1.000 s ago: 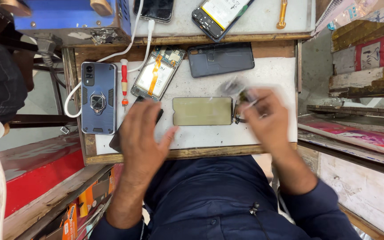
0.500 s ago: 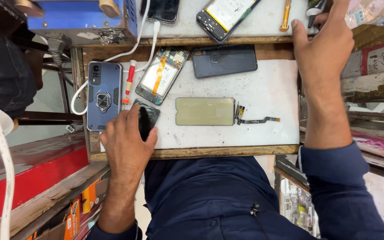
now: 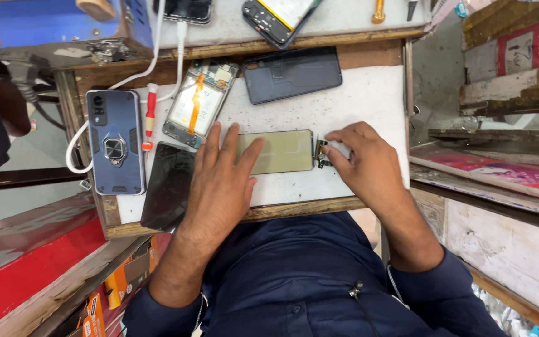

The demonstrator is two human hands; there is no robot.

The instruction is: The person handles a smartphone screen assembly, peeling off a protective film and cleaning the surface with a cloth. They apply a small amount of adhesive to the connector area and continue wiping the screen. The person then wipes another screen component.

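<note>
flat olive display panel point(image 3: 279, 151), ribbon at one end

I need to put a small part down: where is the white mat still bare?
Bare mat lies right of the dark back cover, above the right hand. A thin strip runs under the display panel along the front edge. The left side is crowded: cased phone, black screen, opened phone, left hand.

Glossy glass panel point(image 3: 280, 151), matt white worktop point(image 3: 369, 93)
</note>
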